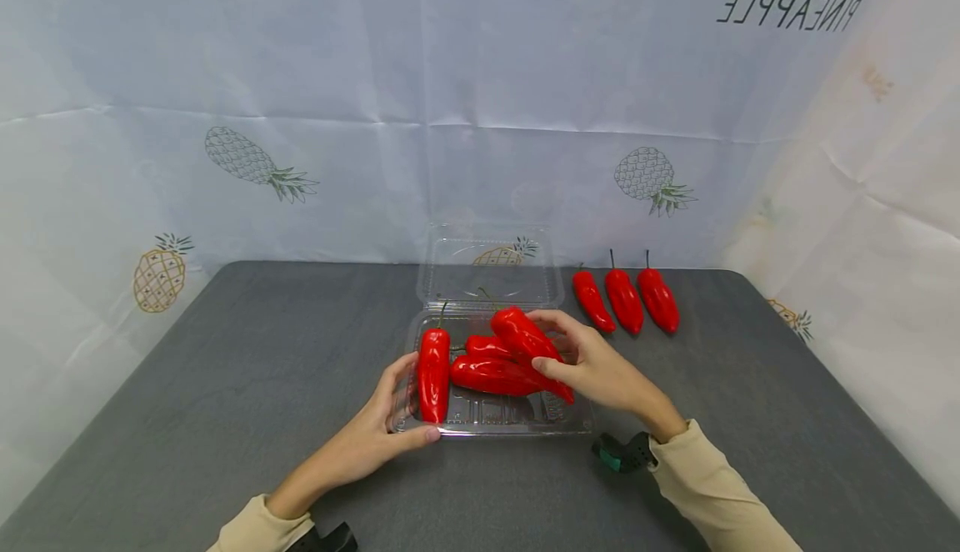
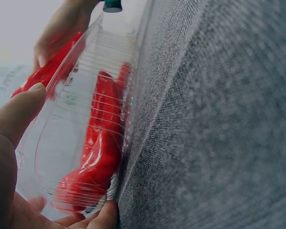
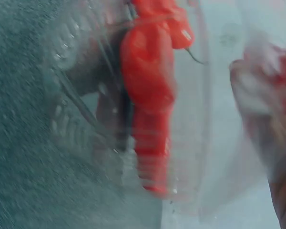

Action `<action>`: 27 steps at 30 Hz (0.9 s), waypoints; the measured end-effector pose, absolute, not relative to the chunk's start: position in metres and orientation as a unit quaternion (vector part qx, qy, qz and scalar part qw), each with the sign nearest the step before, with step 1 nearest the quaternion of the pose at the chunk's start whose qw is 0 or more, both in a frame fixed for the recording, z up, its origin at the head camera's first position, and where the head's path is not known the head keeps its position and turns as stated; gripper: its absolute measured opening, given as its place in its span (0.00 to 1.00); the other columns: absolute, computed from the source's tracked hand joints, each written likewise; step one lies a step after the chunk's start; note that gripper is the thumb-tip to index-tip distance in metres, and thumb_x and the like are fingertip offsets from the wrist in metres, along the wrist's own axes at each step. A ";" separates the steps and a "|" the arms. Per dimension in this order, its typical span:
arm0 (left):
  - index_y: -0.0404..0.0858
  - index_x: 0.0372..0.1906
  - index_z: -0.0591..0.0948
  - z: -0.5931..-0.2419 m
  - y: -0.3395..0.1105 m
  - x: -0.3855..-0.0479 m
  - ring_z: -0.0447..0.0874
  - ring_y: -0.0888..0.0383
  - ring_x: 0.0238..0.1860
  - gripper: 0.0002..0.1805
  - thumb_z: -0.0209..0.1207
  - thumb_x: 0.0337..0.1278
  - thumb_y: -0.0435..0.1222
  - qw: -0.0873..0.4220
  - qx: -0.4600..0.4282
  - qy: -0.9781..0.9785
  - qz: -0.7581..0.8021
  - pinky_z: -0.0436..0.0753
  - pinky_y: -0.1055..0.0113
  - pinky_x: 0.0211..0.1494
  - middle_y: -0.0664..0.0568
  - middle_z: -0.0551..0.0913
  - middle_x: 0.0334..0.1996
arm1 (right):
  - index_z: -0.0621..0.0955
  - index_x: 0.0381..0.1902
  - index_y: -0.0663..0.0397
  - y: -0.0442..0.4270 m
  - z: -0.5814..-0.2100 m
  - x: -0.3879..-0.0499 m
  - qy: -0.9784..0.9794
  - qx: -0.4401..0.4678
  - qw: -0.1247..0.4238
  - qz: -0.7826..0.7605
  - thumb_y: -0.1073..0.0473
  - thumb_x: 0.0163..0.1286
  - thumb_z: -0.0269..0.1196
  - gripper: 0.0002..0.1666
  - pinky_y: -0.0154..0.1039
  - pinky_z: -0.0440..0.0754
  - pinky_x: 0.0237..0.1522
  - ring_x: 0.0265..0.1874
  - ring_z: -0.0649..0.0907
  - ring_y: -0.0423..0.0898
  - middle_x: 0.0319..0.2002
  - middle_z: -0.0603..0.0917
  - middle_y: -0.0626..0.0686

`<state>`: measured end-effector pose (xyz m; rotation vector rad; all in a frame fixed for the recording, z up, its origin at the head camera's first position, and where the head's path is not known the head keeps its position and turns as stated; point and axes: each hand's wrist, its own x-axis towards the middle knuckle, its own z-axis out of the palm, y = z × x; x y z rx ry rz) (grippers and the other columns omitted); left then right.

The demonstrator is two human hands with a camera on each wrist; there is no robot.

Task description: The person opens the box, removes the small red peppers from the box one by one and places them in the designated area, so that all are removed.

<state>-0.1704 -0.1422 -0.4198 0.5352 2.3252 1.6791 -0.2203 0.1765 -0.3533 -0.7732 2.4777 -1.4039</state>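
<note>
A clear plastic clamshell box (image 1: pixel 517 429) lies on the dark table with its lid (image 1: pixel 491 278) raised at the back. Inside, one red pepper (image 1: pixel 433 377) stands lengthwise at the left, and another red pepper (image 1: pixel 491 375) lies crosswise, with a further one partly hidden behind it. My right hand (image 1: pixel 596 364) holds a red pepper (image 1: pixel 525 339) slantwise above the box, thumb on its near side. My left hand (image 1: pixel 375 427) grips the box's left edge; in the left wrist view the thumb (image 2: pixel 26 107) lies at the rim and fingertips reach the base.
Three red peppers (image 1: pixel 624 302) lie in a row on the table, right of the lid. Behind the dark table (image 1: pixel 285 352) hangs a pale cloth (image 1: pixel 480 60) printed with pineapples. A dark wrist strap (image 1: pixel 637 452) sits on the right wrist.
</note>
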 end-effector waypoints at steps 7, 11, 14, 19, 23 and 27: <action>0.45 0.78 0.44 -0.419 -0.142 -0.171 0.51 0.38 0.78 0.52 0.67 0.59 0.41 0.114 0.178 0.792 0.572 0.64 0.44 0.75 0.42 0.48 0.78 | 0.64 0.71 0.54 0.187 -0.345 -0.222 0.841 -0.243 0.063 -0.480 0.61 0.70 0.62 0.34 0.37 0.86 0.45 0.53 0.83 0.55 0.63 0.74 0.61; 0.45 0.78 0.44 -0.419 -0.142 -0.171 0.50 0.38 0.78 0.52 0.67 0.59 0.41 0.115 0.180 0.791 0.573 0.63 0.43 0.75 0.42 0.48 0.78 | 0.64 0.71 0.55 0.190 -0.343 -0.222 0.839 -0.239 0.056 -0.487 0.62 0.70 0.62 0.34 0.37 0.86 0.46 0.56 0.82 0.58 0.64 0.73 0.62; 0.45 0.78 0.44 -0.419 -0.142 -0.171 0.49 0.38 0.79 0.52 0.67 0.59 0.41 0.115 0.181 0.791 0.573 0.63 0.43 0.75 0.42 0.48 0.78 | 0.65 0.71 0.55 0.192 -0.343 -0.223 0.838 -0.239 0.052 -0.488 0.62 0.70 0.62 0.34 0.37 0.86 0.46 0.56 0.82 0.59 0.65 0.74 0.63; 0.45 0.78 0.44 -0.420 -0.143 -0.171 0.50 0.38 0.79 0.52 0.67 0.59 0.42 0.113 0.184 0.791 0.573 0.62 0.44 0.75 0.42 0.48 0.78 | 0.65 0.71 0.55 0.196 -0.343 -0.225 0.846 -0.237 0.042 -0.475 0.63 0.70 0.62 0.33 0.37 0.87 0.45 0.55 0.83 0.58 0.64 0.75 0.63; 0.45 0.78 0.44 -0.420 -0.143 -0.170 0.51 0.38 0.78 0.52 0.66 0.59 0.42 0.111 0.187 0.790 0.573 0.62 0.45 0.75 0.41 0.48 0.78 | 0.66 0.71 0.55 0.199 -0.342 -0.226 0.856 -0.224 0.041 -0.463 0.64 0.70 0.60 0.33 0.37 0.86 0.42 0.51 0.84 0.55 0.64 0.76 0.61; 0.45 0.78 0.44 -0.421 -0.143 -0.170 0.51 0.38 0.78 0.52 0.66 0.60 0.42 0.111 0.189 0.790 0.573 0.62 0.46 0.74 0.41 0.49 0.78 | 0.66 0.70 0.54 0.202 -0.342 -0.227 0.863 -0.210 0.037 -0.458 0.65 0.69 0.60 0.33 0.40 0.87 0.40 0.49 0.83 0.54 0.63 0.76 0.61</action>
